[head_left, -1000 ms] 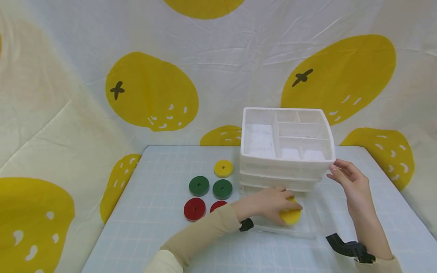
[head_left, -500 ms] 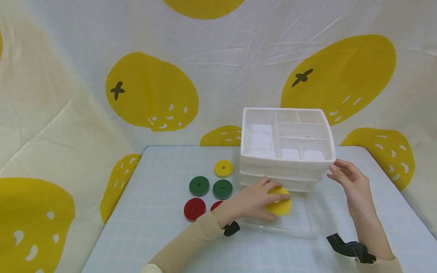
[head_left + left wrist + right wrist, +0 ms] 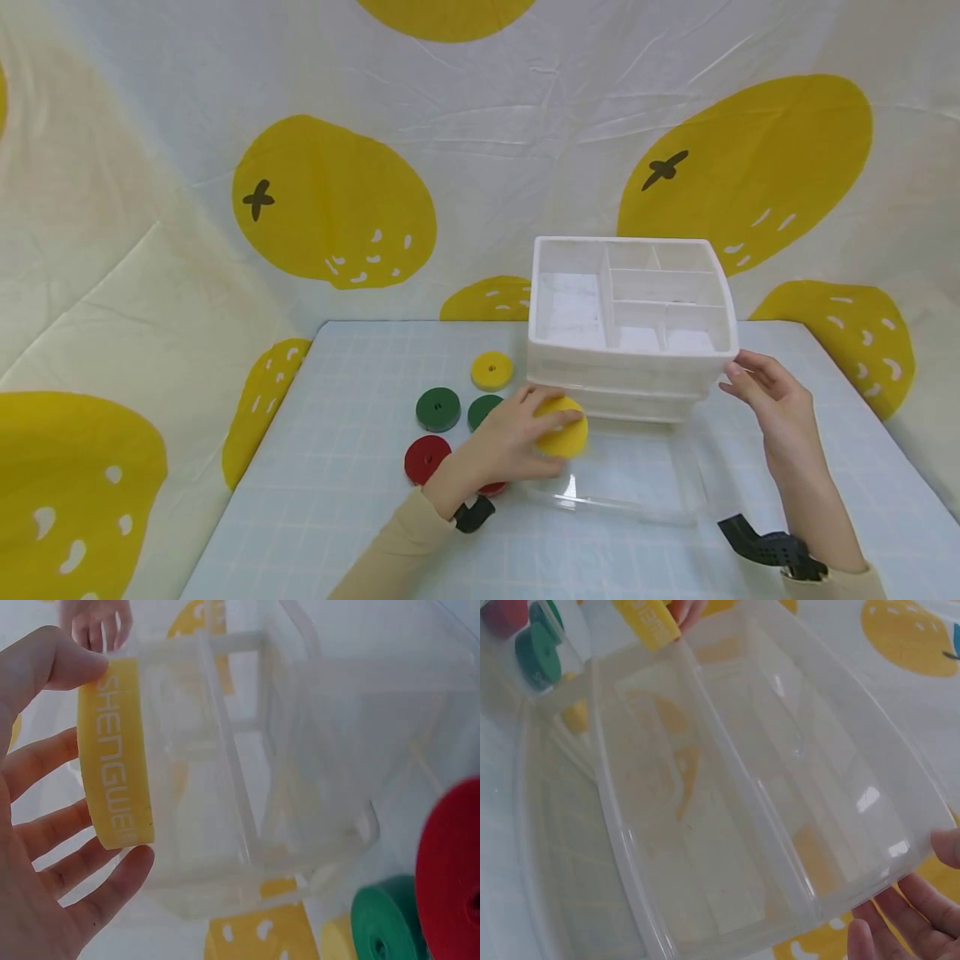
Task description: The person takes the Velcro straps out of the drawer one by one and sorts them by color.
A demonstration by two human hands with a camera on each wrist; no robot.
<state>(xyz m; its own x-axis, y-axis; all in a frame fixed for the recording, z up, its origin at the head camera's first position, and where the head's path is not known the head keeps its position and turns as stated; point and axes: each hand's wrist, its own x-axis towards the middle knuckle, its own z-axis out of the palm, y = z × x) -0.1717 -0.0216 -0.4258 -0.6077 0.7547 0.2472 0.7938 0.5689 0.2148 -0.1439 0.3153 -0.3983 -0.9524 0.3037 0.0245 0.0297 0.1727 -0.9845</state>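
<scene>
My left hand (image 3: 513, 437) grips a yellow roll (image 3: 564, 429) by its rim, thumb on one side and fingers on the other. White "SHENGWEI" lettering runs along the edge of that roll in the left wrist view. The roll is above the left part of a clear drawer (image 3: 645, 479), pulled out from the bottom of the white drawer organizer (image 3: 626, 357). At the organizer's right side, my right hand (image 3: 776, 408) touches the front corner with its fingertips, fingers loosely bent. The right wrist view shows its thumb and fingers (image 3: 915, 915) by the organizer's rim.
Left of the organizer lie another yellow roll (image 3: 492, 371), a green roll (image 3: 438, 409), a second green roll (image 3: 480, 408) partly hidden by my left hand, a red roll (image 3: 426, 459) and a second red roll (image 3: 492, 489) mostly covered. A patterned cloth hangs behind the table.
My left hand has lifted the yellow roll and carried it left, from over the middle of the clear drawer to its left edge. My right hand stays at the organizer's corner.
</scene>
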